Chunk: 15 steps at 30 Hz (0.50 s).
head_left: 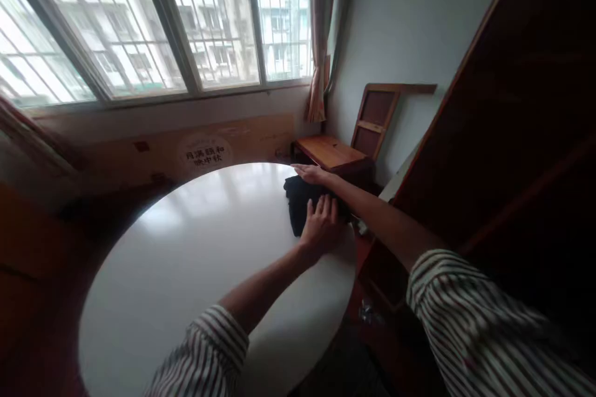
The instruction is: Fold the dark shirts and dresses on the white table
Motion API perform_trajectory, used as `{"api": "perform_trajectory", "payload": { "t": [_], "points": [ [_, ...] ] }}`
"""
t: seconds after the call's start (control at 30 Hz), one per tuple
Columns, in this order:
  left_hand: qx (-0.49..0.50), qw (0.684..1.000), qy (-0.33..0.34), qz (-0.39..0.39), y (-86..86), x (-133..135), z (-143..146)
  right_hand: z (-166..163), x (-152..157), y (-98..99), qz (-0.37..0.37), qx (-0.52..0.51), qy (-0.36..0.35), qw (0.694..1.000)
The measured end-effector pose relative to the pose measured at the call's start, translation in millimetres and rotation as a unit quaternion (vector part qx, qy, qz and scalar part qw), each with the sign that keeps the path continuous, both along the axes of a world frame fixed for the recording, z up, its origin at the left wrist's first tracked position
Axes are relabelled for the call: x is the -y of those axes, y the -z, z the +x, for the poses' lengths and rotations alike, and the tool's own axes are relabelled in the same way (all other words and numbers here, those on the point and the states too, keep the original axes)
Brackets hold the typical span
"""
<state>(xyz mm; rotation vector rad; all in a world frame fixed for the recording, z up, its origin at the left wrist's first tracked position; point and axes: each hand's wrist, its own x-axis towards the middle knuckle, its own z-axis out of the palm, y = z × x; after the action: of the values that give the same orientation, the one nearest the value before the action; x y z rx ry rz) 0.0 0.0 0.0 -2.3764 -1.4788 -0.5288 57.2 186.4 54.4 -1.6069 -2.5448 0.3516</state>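
A folded black cloth (298, 201) lies near the right edge of a round white table (200, 254). My left hand (320, 222) rests flat on the cloth's near side, fingers stretched out. Along the cloth's far edge my right hand (310, 173) lies flat too, fingers extended and pointing left. Both arms wear striped sleeves.
A wooden chair (347, 149) stands beyond the table against the wall. A dark wooden cabinet (512, 136) rises at the right. Barred windows (153, 18) and a curtain (321, 31) fill the back wall, with a cardboard panel (205, 152) below them.
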Motion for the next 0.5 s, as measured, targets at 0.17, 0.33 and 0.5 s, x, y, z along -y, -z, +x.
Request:
{"api": "perform_trajectory", "payload": {
  "t": [0.17,0.33,0.5],
  "points": [
    [-0.004,0.998,-0.048,-0.04,25.7,9,-10,26,12,21.1,-0.025,0.037,0.013,0.999],
    [-0.002,0.999,-0.036,-0.036,43.9,19,-8,19,8,28.3,-0.025,0.071,0.042,0.996],
    [0.003,0.998,-0.032,-0.06,43.4,19,-2,-20,11,30.5,-0.029,0.116,0.089,0.989]
  ]
}}
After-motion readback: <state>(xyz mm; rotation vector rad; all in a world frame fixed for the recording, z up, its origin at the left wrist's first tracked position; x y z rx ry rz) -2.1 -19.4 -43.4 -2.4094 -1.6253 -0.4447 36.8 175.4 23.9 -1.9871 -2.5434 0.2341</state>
